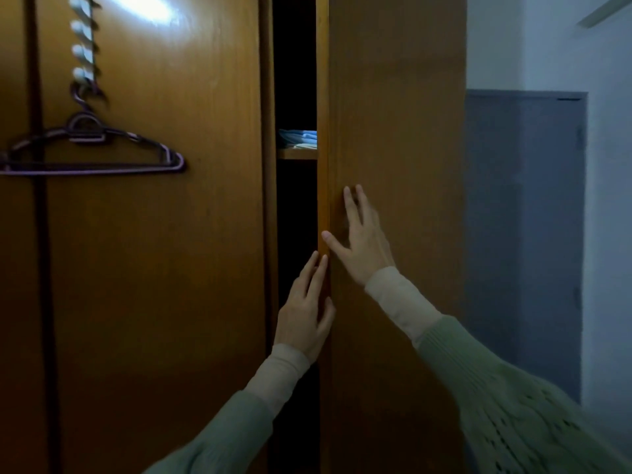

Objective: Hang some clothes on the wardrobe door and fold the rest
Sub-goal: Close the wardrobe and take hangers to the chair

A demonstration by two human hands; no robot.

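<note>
Right hand [364,241], fingers straight and spread, lies flat on the door [396,131] at frame centre. Left hand [304,314], fingers straight, touches the door's edge. Empty hanger [92,148] hangs upper left. Folded clothes [297,137] lie on the shelf [297,153] in the gap.

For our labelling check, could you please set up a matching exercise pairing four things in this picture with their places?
Things:
1. hanger
2. folded clothes
3. left hand
4. right hand

Places:
A. flat on the face of the right door
B. on a shelf inside the gap
C. on hooks on the left door
D. at the right door's edge

Pairs: 1-C, 2-B, 3-D, 4-A
</note>
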